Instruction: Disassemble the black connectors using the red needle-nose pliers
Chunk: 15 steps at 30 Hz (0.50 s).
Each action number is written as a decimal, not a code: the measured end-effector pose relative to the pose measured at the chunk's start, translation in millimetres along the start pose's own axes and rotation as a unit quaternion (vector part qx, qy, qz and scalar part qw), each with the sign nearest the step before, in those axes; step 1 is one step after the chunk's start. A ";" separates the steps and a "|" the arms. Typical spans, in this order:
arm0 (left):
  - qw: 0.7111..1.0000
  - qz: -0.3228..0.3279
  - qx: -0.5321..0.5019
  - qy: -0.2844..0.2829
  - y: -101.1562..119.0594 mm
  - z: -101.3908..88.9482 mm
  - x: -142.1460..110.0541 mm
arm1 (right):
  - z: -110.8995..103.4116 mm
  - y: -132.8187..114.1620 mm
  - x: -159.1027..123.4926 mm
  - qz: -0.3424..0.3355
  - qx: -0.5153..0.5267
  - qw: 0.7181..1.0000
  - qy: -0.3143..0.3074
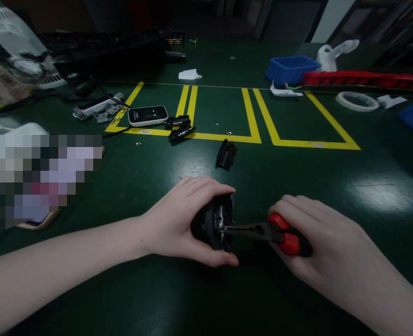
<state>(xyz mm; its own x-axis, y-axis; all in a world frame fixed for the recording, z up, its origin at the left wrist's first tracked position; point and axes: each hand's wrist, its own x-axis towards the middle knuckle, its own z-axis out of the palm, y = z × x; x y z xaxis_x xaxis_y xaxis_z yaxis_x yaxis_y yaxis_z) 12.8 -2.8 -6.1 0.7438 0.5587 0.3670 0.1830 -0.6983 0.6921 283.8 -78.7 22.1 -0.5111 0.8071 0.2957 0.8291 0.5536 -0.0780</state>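
My left hand (192, 219) is wrapped round a black plastic part (211, 221) with a hollow facing right, thumb below and fingers above. In my right hand (311, 238) are long-nose pliers (258, 229) with red and black handles. The tips of the pliers reach into the hollow of the part, at a small shiny piece too small to name. Just beyond my left hand, a similar black plastic piece (226, 155) lies on the green table. Two more black pieces (180, 128) lie further back, by the yellow tape.
On the green table (150, 298), a white-edged device (147, 115) with green lights stands back left, near metal parts (98, 106). A blurred-out phone (52, 186) lies left. Back right are a blue bin (292, 69), a red strip (367, 79) and a tape roll (356, 101).
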 end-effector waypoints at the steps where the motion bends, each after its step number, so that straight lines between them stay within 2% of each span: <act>1: 1.000 -0.004 0.002 -0.005 0.3 -0.2 0.1 | -0.2 -0.3 0.1 -0.001 -0.005 1.000 0.003; 8: 0.998 -0.024 -0.040 -0.039 -0.9 -1.4 1.5 | -2.5 -0.2 -1.6 -0.002 -0.001 1.000 0.030; 15: 0.998 -0.020 -0.046 -0.031 -1.9 -1.3 1.6 | 5.6 3.9 -9.6 0.026 0.031 0.999 0.003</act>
<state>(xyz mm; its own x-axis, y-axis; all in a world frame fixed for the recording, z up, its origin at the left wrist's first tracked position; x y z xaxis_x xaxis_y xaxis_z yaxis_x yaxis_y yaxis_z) 12.9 -0.1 -6.0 0.7760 0.5540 0.3014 0.1556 -0.6313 0.7598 290.6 -83.1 13.6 -0.4655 0.8341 0.2958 0.8390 0.5224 -0.1526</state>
